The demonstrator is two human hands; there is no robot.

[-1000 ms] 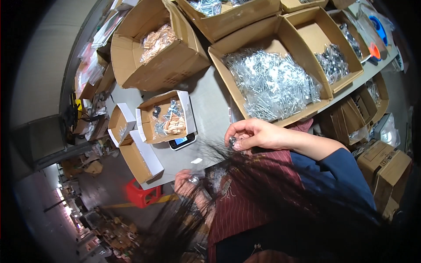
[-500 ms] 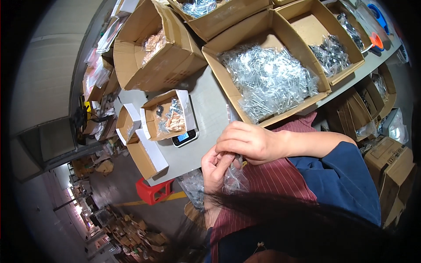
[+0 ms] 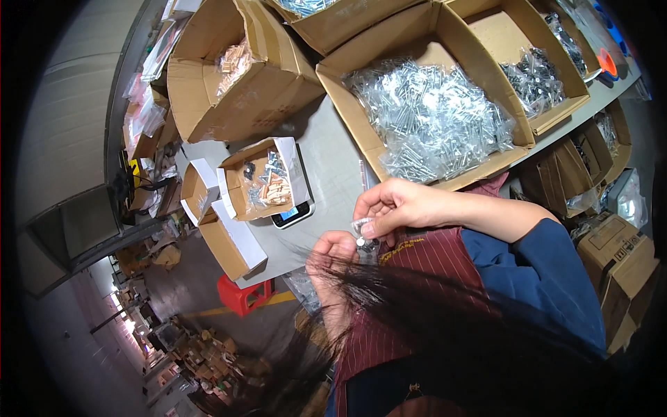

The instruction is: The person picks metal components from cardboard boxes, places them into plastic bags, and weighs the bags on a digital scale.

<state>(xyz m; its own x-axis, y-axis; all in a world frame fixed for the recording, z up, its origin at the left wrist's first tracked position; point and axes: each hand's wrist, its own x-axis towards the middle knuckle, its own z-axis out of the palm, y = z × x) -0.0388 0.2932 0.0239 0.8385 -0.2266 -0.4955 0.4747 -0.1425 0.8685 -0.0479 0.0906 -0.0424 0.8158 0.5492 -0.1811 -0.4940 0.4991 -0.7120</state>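
Note:
My right hand (image 3: pixel 389 210) pinches the top of a small see-through plastic bag (image 3: pixel 368 251) between thumb and fingers. Small dark and silvery parts show in the bag, too small to name. Just left of the bag is my left hand (image 3: pixel 332 249), its fingers curled in; whatever they hold is hidden. Strands of dark hair cover part of that hand and its wrist. Beyond my hands, a small carton (image 3: pixel 236 191) with wooden dowels, metal screws and dark parts sits on a digital scale (image 3: pixel 295 217).
A large carton of bagged screws (image 3: pixel 431 118) stands just past my right hand. Beside it is a carton of bagged black parts (image 3: pixel 533 87). A tall carton (image 3: pixel 271 97) holds wooden dowels. Small cartons (image 3: pixel 233 243) line the table's left edge, above a red stool (image 3: pixel 243 295).
My hands, together before, have come apart. The right one has lifted and now shows the small bag in its pinch; the left one has shifted slightly left. The view has moved a little.

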